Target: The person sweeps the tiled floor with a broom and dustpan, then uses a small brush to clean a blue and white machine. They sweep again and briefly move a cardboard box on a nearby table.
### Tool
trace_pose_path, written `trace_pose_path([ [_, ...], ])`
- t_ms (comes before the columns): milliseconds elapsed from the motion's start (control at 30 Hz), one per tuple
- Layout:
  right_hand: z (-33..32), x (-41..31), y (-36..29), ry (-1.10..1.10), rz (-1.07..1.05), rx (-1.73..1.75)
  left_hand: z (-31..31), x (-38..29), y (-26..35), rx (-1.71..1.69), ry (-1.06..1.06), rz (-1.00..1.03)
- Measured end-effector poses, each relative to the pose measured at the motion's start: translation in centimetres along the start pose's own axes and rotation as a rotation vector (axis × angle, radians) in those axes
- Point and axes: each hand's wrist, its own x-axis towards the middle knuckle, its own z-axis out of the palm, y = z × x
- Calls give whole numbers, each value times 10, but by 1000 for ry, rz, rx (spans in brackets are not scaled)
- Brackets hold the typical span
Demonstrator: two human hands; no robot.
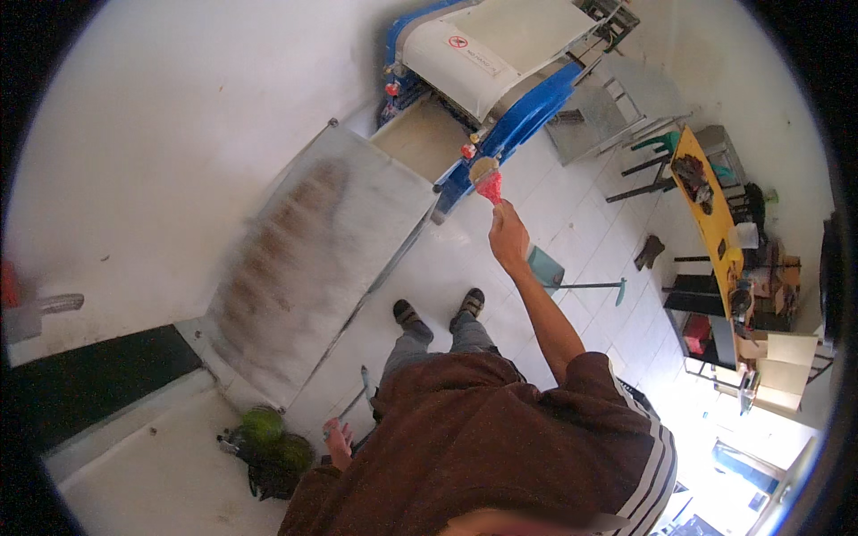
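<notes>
My right hand (pixel 509 234) is stretched out ahead, gripping the red handle of a wide, pale-bristled brush (pixel 488 179). The brush appears beside a red knob on the blue side of a conveyor machine (pixel 536 110); whether they touch, I cannot tell. The machine has a white cover and a pale belt (pixel 429 130) coming out beneath it. A metal table (pixel 375 228) with a brown smear along it adjoins the belt end. Low on my left side is my left hand (pixel 340 443), with something pinkish at its fingertips, too blurred to identify. Near it is a thin shaft (pixel 353 402).
A teal dustpan (pixel 546 270) with a long handle lies on the tiled floor. To the right stand a yellow-topped table (pixel 710 221) bearing clutter, and cardboard boxes (pixel 781 281). Green round objects (pixel 263 427) with a black bag are at lower left. A wall runs along the left.
</notes>
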Motion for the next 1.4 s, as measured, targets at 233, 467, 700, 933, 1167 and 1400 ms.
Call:
trace_pose_path([
  [233,23,33,-16,169,205,391,-29,-18,11,-10,1,-46],
  [467,77,44,18,196,218,238,-35,-35,23,0,-15,-55],
  [700,126,-5,66,-142,557,-25,-32,-30,25,9,-40,-49],
  [933,95,-36,85,-166,439,30,-28,-18,37,13,-77,-52],
  [1167,101,15,44,-67,191,117,-30,-18,59,44,-111,-53],
  [1400,136,-7,105,-158,654,-28,-34,-42,85,98,-62,-12],
])
